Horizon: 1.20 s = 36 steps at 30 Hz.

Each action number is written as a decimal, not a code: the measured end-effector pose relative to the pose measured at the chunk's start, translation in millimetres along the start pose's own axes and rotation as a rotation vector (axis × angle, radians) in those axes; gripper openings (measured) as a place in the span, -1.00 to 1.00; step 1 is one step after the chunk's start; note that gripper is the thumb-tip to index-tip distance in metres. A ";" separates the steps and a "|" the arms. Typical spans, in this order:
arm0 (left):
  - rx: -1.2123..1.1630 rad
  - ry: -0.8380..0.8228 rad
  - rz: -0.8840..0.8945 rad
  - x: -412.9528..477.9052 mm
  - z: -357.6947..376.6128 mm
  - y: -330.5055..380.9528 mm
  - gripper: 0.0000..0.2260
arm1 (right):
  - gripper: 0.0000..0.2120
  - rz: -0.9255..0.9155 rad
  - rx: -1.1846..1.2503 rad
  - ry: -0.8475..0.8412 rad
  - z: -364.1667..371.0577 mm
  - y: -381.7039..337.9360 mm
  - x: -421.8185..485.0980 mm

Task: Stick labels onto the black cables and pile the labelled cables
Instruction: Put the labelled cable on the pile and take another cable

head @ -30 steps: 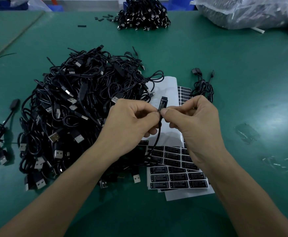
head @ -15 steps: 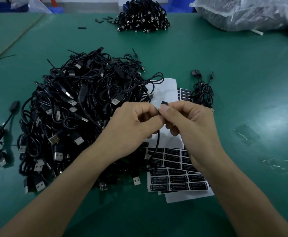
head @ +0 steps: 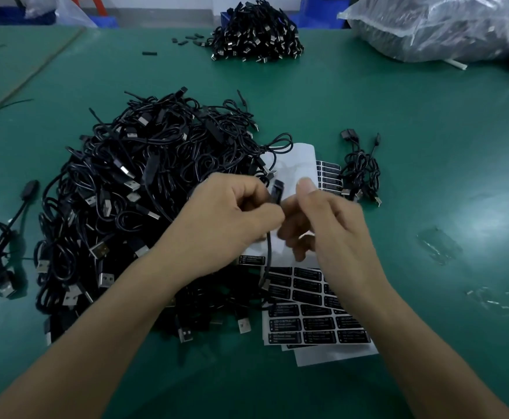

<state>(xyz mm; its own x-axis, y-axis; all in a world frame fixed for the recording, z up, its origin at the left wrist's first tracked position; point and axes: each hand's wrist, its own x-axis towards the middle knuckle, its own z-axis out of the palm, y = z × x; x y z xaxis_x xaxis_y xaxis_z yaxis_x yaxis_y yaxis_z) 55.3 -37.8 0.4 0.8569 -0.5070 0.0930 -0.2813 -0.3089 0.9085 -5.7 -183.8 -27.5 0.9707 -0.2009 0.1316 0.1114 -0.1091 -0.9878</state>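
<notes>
From the head camera, the only writing that can be read is "LED CONTROLLER", in white on the black rectangular stickers of the white label sheets (head: 316, 325). These lie fanned on the green table mat (head: 428, 146) under the wrists. The smaller lines beneath that heading are too fine to make out.

The left hand (head: 232, 219) pinches a thin black cable with a slim black block at its end (head: 277, 192). The block stands up above the fingers and the wire hangs down over the sheets. The right hand (head: 329, 225) is just beside it, thumb raised and fingers curled. It is blurred, so I cannot tell whether it holds anything.

A big tangled heap of black USB cables (head: 120, 207) sits left of the hands, and a small bundle of the same cables (head: 362, 173) right of the sheets. A neater pile (head: 256, 37) lies at the far edge. A crumpled clear plastic bag (head: 444, 25) at the far right holds something dark.
</notes>
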 end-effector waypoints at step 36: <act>-0.328 0.483 -0.151 7.2 -28.7 3.3 -0.82 | -0.46 0.175 -0.743 0.356 -113.2 16.5 98.0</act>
<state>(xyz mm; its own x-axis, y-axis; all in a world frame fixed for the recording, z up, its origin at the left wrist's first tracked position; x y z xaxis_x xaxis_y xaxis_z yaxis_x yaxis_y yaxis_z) 73.0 -19.3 15.8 0.9979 -0.0301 0.0578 -0.0591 -0.0453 0.9972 67.2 -315.5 -21.4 0.8220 -0.5560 0.1235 -0.3242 -0.6351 -0.7011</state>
